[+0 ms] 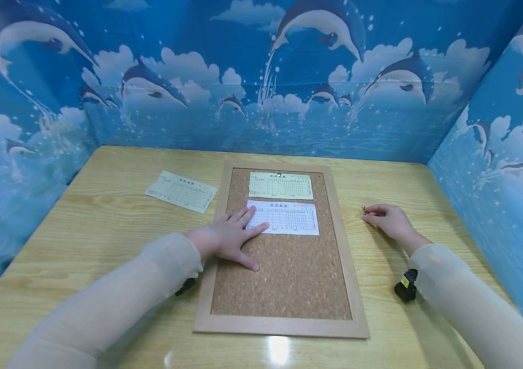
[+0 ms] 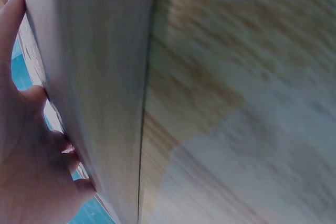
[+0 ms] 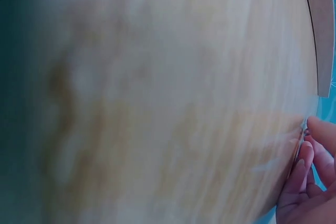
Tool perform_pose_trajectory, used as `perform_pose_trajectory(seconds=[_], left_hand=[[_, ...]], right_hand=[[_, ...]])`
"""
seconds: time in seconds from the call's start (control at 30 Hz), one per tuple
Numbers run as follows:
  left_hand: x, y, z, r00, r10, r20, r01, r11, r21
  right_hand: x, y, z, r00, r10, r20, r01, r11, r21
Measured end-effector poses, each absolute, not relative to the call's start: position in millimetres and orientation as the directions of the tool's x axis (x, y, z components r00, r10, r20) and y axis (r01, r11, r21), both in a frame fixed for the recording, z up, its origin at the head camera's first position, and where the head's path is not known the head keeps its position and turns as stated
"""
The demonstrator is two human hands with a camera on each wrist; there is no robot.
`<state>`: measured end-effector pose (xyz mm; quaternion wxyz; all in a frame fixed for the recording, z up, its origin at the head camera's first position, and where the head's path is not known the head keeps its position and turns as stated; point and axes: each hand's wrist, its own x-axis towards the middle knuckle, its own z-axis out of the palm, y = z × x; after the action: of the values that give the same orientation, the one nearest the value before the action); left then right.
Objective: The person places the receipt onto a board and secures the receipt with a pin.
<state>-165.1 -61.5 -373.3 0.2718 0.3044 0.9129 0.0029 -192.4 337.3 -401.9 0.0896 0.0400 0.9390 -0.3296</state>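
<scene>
A wood-framed corkboard (image 1: 284,277) lies flat on the table. On it is a white printed slip (image 1: 289,225), below a pale green slip (image 1: 284,190) with a small pin (image 1: 279,175) at its top edge. With fingers spread, my left hand (image 1: 231,238) presses the left part of the white slip against the cork; its thumb rests on bare cork. To the right of the board, my right hand (image 1: 388,220) is low over the table. Its thumb and index finger pinch a tiny shiny pin (image 3: 304,126), mostly hidden by the fingertips.
Another pale green slip (image 1: 182,191) lies at an angle on the table (image 1: 104,215), left of the board. A dolphin-patterned blue backdrop (image 1: 224,77) encloses the back and both sides. The board's raised wooden frame (image 1: 284,326) surrounds the cork.
</scene>
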Motion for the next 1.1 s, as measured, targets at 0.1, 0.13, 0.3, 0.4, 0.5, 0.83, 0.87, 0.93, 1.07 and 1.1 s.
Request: perform_pose_trajectory(seconds=[0.1,0.13,0.3,0.4,0.5,0.83,0.87,0.93,1.07,1.1], left_hand=[[-165.5,-61.7,-373.4,-0.666,0.558,-0.494,0.555,0.814,0.171],[-165.7,-61.8,-373.3,-0.666,0.558,-0.494,0.555,0.814,0.172],[-166.3,-62.5,-373.5,-0.662,0.563,-0.494,0.554,0.812,0.183],[-166.6,-62.8,-373.9,-0.66,0.569,-0.49,0.56,0.808,0.184],[-167.0,-62.7,-374.3,-0.66,0.569,-0.49,0.56,0.808,0.184],[-166.8,-62.8,-374.6,-0.657,0.57,-0.493,0.56,0.807,0.186],[-166.8,-62.8,-374.6,-0.657,0.569,-0.494,0.56,0.807,0.185],[-166.7,-62.7,-374.6,-0.658,0.569,-0.494,0.56,0.808,0.184],[-166.6,-62.8,-375.0,-0.659,0.567,-0.494,0.559,0.809,0.183],[-166.6,-62.8,-375.0,-0.66,0.566,-0.494,0.558,0.81,0.183]], right_hand=[[-192.4,337.0,-402.5,-0.981,0.034,-0.191,0.146,0.778,-0.611],[-192.4,336.8,-402.6,-0.981,0.04,-0.19,0.15,0.778,-0.61],[-190.5,334.0,-401.4,-0.981,0.055,-0.188,0.162,0.766,-0.622],[-189.7,333.1,-400.9,-0.98,0.059,-0.188,0.167,0.76,-0.629],[-189.5,333.1,-400.7,-0.979,0.066,-0.192,0.174,0.758,-0.629],[-189.9,333.7,-401.1,-0.979,0.066,-0.193,0.177,0.745,-0.643],[-189.8,333.9,-401.0,-0.978,0.064,-0.196,0.178,0.742,-0.646],[-189.7,334.1,-400.7,-0.977,0.058,-0.204,0.18,0.733,-0.655],[-190.2,335.1,-400.9,-0.975,0.046,-0.215,0.181,0.727,-0.663],[-190.2,335.2,-400.9,-0.975,0.045,-0.217,0.181,0.726,-0.663]])
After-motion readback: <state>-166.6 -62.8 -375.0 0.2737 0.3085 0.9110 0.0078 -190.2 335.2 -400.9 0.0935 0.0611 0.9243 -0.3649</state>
